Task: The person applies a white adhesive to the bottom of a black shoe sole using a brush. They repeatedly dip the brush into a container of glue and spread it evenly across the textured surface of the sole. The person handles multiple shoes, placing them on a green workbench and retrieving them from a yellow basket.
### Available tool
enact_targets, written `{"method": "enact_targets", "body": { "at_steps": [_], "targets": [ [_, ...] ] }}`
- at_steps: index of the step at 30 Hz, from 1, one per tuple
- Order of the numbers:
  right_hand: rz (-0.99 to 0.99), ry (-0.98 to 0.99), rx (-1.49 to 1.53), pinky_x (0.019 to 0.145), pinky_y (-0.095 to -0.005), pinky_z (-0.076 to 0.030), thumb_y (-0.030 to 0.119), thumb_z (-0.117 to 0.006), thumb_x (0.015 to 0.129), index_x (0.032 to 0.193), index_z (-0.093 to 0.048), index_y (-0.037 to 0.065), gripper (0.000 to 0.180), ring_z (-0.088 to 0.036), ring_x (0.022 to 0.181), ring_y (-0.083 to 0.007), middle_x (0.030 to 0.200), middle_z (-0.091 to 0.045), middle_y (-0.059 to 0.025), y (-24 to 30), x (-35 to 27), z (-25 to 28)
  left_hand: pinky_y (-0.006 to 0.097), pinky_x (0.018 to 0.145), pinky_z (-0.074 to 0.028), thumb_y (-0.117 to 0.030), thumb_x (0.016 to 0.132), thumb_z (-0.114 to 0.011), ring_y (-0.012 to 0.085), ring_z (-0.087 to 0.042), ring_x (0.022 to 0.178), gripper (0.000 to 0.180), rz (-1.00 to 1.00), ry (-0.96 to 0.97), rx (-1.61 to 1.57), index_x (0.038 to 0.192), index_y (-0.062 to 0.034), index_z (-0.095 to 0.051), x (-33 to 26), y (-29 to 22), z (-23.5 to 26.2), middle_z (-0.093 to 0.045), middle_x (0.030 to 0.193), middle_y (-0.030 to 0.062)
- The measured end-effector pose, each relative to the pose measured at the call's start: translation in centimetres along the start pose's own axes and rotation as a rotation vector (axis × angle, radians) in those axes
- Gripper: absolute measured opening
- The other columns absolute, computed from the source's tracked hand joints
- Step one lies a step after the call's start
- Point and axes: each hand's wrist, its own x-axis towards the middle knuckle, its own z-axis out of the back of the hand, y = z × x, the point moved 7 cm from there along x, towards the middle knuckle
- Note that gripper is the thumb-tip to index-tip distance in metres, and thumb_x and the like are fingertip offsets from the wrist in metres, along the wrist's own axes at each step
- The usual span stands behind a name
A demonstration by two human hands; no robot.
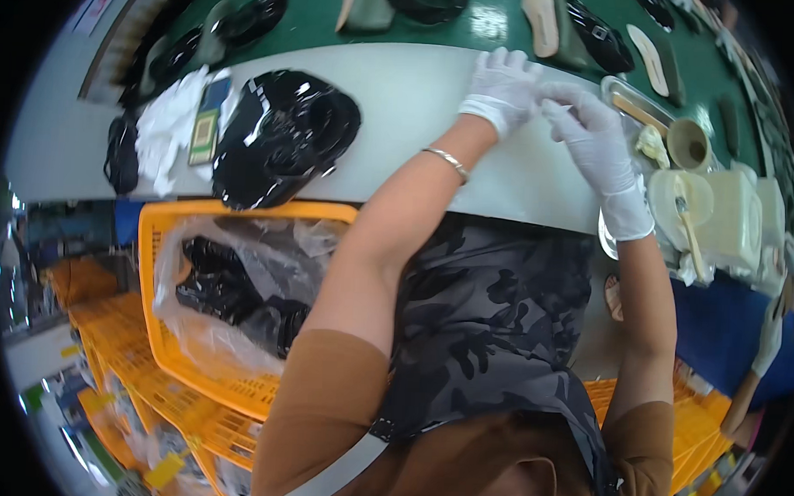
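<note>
Both my hands wear thin white gloves and are close together over the far edge of the pale worktable (402,99). My left hand (503,87) is open, palm down, with its fingers stretched toward the green belt. Just beside it, my right hand (591,137) has its fingers bent and drawn together near the left fingertips. A small whitish bit shows at its fingertips; I cannot make out whether it is glove or something held. Left of my hands lies a bundle of glossy black shoe uppers (309,127). A metal tray (634,88) is nearest my right hand.
Black shoes (601,36) and insoles on green lasts (368,9) stand along the green belt (488,22). At right are a cup (687,144), a brush (690,236) and a whitish container (735,216). White cloths (165,131) lie left. A yellow crate (146,283) holds bagged black pieces.
</note>
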Motion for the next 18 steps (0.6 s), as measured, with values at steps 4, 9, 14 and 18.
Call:
{"method": "enact_targets", "body": {
  "at_steps": [4, 9, 14, 18],
  "targets": [
    [0.615, 0.032, -0.176, 0.073, -0.0287, -0.045, 0.010, -0.061, 0.079, 0.096, -0.062, 0.009, 0.017, -0.058, 0.083, -0.0181, 0.090, -0.063, -0.0051, 8.3, -0.3, -8.9, 0.056, 0.104, -0.016, -0.036, 0.087, -0.045, 0.0350, -0.027, 0.130, 0.046, 0.123, -0.323, 0.092, 0.129, -0.0157, -0.044, -2.7, 1.7, -2.5, -0.032, 0.140, 0.0126],
    [0.868, 0.065, -0.298, 0.062, -0.0349, -0.049, 0.009, -0.055, 0.076, 0.083, -0.057, 0.007, 0.007, -0.060, 0.073, -0.0247, 0.080, -0.057, -0.0064, 12.5, -0.8, -14.9, 0.056, 0.104, -0.017, -0.032, 0.085, -0.048, 0.0355, -0.029, 0.128, 0.044, 0.124, -0.091, -0.049, 0.126, -0.0136, -0.047, -0.7, -0.6, -0.4, -0.037, 0.136, 0.0148],
    [0.881, 0.224, -0.719, 0.051, -0.0324, -0.049, 0.012, -0.052, 0.075, 0.086, -0.051, 0.011, 0.011, -0.059, 0.068, -0.0197, 0.086, -0.051, -0.0049, 12.3, 0.9, -20.8, 0.056, 0.104, -0.017, -0.031, 0.084, -0.050, 0.0355, -0.029, 0.128, 0.046, 0.164, -0.076, -0.061, 0.125, -0.0105, -0.046, -1.7, 1.1, 0.1, -0.037, 0.136, 0.0137],
    [0.887, 0.158, -0.664, 0.047, -0.0327, -0.047, 0.012, -0.053, 0.074, 0.084, -0.050, 0.010, 0.011, -0.059, 0.064, -0.0200, 0.084, -0.049, -0.0065, 12.6, 2.0, -19.8, 0.057, 0.104, -0.016, -0.033, 0.081, -0.053, 0.0370, -0.027, 0.129, 0.052, 0.160, -0.039, -0.084, 0.127, -0.0102, -0.046, -1.2, 0.5, -0.4, -0.037, 0.137, 0.0145]
  ]
}}
